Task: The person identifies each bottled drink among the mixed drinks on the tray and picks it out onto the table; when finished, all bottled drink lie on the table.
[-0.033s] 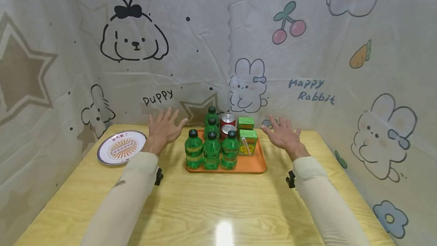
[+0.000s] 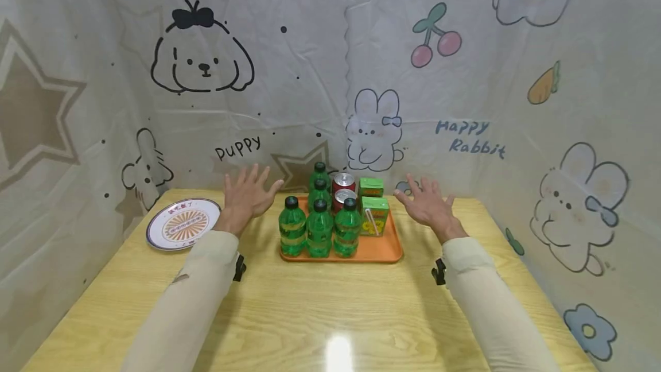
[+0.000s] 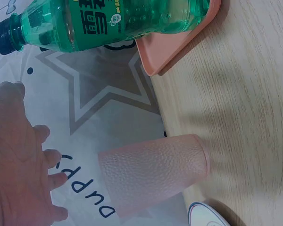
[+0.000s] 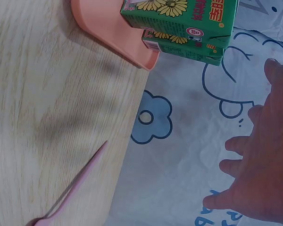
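Note:
My left hand is raised with fingers spread, left of an orange tray. My right hand mirrors it on the tray's right, also spread and holding nothing. On the tray stand several green bottles with black caps, two red cans with silver tops, and two green drink boxes, the front one with a straw. A pinkish textured cup stands near the left hand in the left wrist view. A thin pink pointed object lies on the table in the right wrist view; its full shape is cut off.
A white plate with a dark rim and an orange ray pattern lies at the table's back left, beside my left forearm. The wooden table meets hanging cloth with cartoon drawings at the back and both sides.

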`<state>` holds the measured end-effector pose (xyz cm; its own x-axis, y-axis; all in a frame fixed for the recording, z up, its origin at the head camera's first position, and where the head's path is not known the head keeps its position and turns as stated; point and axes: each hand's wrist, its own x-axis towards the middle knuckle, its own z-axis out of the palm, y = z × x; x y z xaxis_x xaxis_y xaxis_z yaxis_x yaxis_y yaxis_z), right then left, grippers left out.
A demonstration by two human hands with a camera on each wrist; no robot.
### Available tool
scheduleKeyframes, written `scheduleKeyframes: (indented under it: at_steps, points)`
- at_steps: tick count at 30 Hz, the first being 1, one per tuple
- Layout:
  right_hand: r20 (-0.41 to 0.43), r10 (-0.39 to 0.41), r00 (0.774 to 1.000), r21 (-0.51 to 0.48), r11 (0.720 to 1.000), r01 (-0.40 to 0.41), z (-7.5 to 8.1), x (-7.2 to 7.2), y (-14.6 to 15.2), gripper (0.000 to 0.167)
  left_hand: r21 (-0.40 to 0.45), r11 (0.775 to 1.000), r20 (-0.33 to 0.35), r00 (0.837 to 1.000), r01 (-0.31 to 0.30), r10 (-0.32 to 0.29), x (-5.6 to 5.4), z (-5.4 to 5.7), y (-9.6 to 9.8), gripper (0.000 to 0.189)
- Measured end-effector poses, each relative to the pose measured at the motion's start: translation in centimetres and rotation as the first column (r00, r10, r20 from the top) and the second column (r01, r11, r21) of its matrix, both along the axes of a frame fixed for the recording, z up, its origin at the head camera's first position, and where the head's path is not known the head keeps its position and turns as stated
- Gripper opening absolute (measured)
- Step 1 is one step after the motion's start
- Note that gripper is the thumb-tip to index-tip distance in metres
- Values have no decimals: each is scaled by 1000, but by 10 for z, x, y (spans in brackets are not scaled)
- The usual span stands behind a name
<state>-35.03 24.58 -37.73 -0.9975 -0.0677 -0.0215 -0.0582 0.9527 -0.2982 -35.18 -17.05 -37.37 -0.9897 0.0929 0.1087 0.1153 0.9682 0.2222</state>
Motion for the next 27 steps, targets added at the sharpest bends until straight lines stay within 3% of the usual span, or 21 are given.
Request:
scheduleKeyframes:
  at_steps: [9,17,21,27]
  points:
    - [12,7,1000,-8,1000,-7,-2,0,1,79,24,1000,-18,1000,-3,4,-1,-1,2,76]
    - [-10,18,1000,-19,1000,-19,-5,1,3,83,53,998,-100,994,40,-34,1,1,9,76]
    - [-17,30,999,-61,998,-31,-8,5,1,82,85,993,-188,980,84,-66,5,-3,10,73]
    - [-48,54,997,-100,993,-59,-18,13,0,79,186,969,-317,943,162,-97,13,-15,9,65]
